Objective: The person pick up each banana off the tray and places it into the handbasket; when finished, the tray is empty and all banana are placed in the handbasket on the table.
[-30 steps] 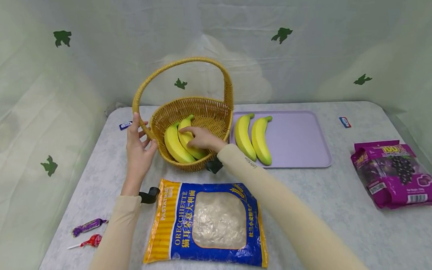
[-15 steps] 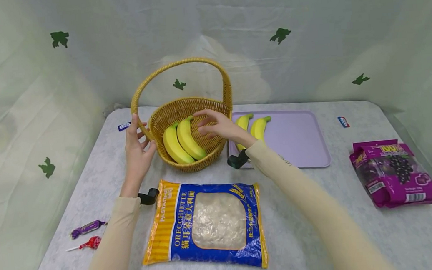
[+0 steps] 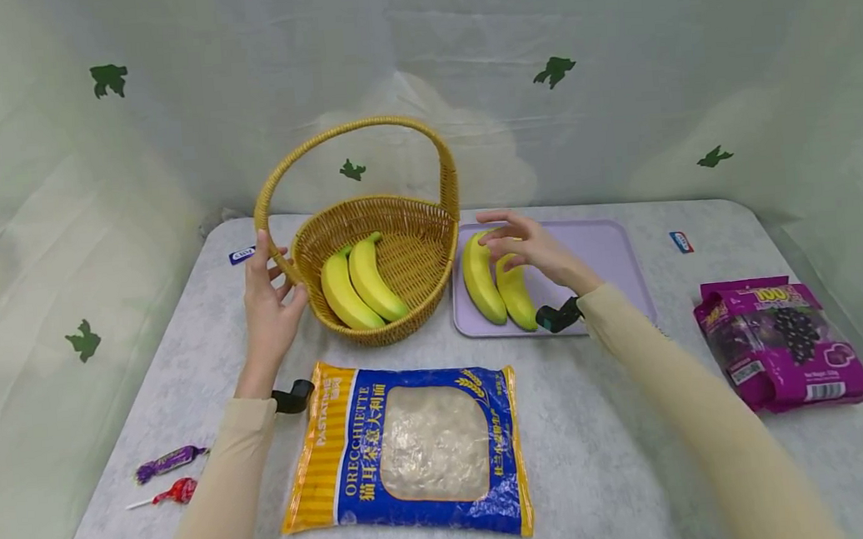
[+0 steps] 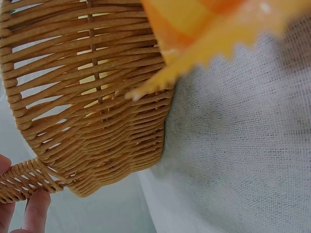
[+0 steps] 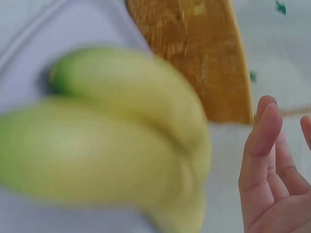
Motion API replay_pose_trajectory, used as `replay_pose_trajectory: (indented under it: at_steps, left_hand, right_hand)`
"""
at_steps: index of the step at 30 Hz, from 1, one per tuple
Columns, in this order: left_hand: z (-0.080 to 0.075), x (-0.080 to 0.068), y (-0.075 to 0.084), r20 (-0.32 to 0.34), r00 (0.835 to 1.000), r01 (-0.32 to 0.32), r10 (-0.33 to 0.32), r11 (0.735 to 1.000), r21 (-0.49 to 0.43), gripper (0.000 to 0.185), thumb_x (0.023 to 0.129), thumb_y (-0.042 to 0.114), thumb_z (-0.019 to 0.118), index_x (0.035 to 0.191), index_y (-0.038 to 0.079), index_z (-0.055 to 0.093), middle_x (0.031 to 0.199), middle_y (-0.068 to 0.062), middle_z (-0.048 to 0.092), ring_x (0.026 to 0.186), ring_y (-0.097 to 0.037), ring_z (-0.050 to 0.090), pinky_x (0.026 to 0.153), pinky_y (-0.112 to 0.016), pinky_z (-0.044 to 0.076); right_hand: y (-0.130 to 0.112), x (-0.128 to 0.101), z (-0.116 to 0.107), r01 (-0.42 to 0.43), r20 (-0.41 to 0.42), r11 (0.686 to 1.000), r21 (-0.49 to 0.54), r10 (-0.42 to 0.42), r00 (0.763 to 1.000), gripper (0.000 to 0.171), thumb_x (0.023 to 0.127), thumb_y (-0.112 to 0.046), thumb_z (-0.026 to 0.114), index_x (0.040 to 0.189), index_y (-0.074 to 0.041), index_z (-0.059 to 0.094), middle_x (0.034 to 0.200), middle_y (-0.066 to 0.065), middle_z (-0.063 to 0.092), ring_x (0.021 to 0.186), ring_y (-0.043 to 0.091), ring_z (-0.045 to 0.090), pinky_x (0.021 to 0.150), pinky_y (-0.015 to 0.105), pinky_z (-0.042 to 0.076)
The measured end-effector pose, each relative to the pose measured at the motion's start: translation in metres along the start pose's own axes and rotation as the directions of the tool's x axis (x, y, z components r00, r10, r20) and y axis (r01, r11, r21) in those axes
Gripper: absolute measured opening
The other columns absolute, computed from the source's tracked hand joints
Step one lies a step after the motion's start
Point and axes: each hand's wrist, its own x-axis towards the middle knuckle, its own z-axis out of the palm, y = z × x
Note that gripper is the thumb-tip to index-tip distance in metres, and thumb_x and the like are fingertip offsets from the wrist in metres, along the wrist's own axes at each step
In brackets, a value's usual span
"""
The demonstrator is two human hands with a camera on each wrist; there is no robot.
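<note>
The 2 yellow-green bananas (image 3: 496,286) on the lilac plastic tray (image 3: 610,249) lie with long axes running 12 to 6 o'clock, the open right hand (image 3: 531,242) just above their 12 o'clock stem ends, while the left hand (image 3: 268,302) grips the woven wicker basket (image 3: 408,250) handle at 9 o'clock.

Basket (image 3: 400,247) left of tray (image 3: 610,249)

The table (image 3: 600,425) (grey cloth cover) carries a wicker basket (image 3: 377,248), a purple tray (image 3: 612,265), a pasta bag (image 3: 414,446), a purple snack bag (image 3: 782,345) and two sweets (image 3: 164,476).
</note>
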Motion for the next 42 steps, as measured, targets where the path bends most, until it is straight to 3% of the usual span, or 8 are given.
replay_pose_trajectory:
  at_steps: [7, 15, 20, 26, 34, 42]
  left_hand:
    - [-0.001, -0.002, -0.003, 0.005, 1.0, 0.006, -0.006, 1.0, 0.001, 0.088, 0.088, -0.012, 0.05, 0.152, 0.038, 0.016, 0.136, -0.024, 0.031, 0.111, -0.037, 0.045, 0.091, -0.061, 0.044]
    - [-0.001, -0.001, -0.003, 0.002, 1.0, 0.009, -0.009, 1.0, 0.012, 0.089, 0.087, -0.013, 0.051, 0.152, 0.037, 0.016, 0.136, -0.022, 0.032, 0.112, -0.035, 0.045, 0.092, -0.06, 0.044]
    - [-0.002, -0.001, -0.003, -0.005, 1.0, 0.013, -0.013, 1.0, 0.02, 0.089, 0.087, -0.013, 0.051, 0.152, 0.037, 0.017, 0.136, -0.019, 0.034, 0.111, -0.033, 0.045, 0.092, -0.059, 0.045]
    - [-0.002, -0.002, -0.003, 0.004, 1.0, 0.023, -0.023, 1.0, 0.018, 0.088, 0.087, -0.012, 0.051, 0.152, 0.036, 0.016, 0.137, -0.022, 0.032, 0.112, -0.035, 0.045, 0.094, -0.057, 0.044]
    - [-0.002, -0.001, -0.004, 0.001, 1.0, 0.016, -0.016, 1.0, 0.017, 0.089, 0.087, -0.013, 0.051, 0.152, 0.037, 0.016, 0.137, -0.022, 0.032, 0.113, -0.034, 0.045, 0.093, -0.059, 0.044]
    - [0.0, 0.0, -0.002, 0.01, 1.0, 0.018, -0.018, 1.0, 0.011, 0.09, 0.087, -0.013, 0.051, 0.152, 0.039, 0.016, 0.137, -0.023, 0.031, 0.113, -0.036, 0.045, 0.093, -0.06, 0.043]
  right_hand:
    - [0.019, -0.018, -0.033, -0.081, -0.115, 0.996, -0.049, 0.075, 0.991, 0.05, 0.096, -0.02, 0.058, 0.143, -0.01, 0.042, 0.129, 0.022, 0.053, 0.1, 0.034, 0.057, 0.082, 0.041, 0.052]
    - [0.038, -0.033, -0.047, -0.143, -0.083, 0.984, -0.109, 0.134, 0.987, 0.056, 0.097, -0.016, 0.055, 0.148, -0.009, 0.033, 0.133, 0.026, 0.047, 0.104, 0.035, 0.057, 0.084, 0.041, 0.053]
    - [0.044, -0.038, -0.044, -0.17, -0.039, 0.973, -0.156, 0.166, 0.985, 0.061, 0.095, -0.015, 0.057, 0.15, -0.014, 0.031, 0.132, 0.023, 0.047, 0.1, 0.03, 0.058, 0.08, 0.037, 0.054]
    - [0.046, -0.037, -0.032, -0.17, 0.011, 0.967, -0.191, 0.175, 0.984, 0.068, 0.095, -0.019, 0.061, 0.152, -0.016, 0.024, 0.137, 0.027, 0.038, 0.095, 0.031, 0.061, 0.08, 0.041, 0.054]
    - [0.04, -0.03, -0.015, -0.177, -0.028, 0.938, -0.3, 0.176, 0.984, 0.072, 0.093, -0.027, 0.062, 0.154, -0.021, 0.022, 0.136, 0.027, 0.035, 0.096, 0.031, 0.056, 0.078, 0.045, 0.053]
    - [0.03, -0.023, -0.007, -0.191, -0.078, 0.906, -0.377, 0.175, 0.982, 0.069, 0.092, -0.024, 0.064, 0.151, -0.01, 0.029, 0.125, 0.029, 0.042, 0.082, 0.026, 0.052, 0.071, 0.041, 0.053]
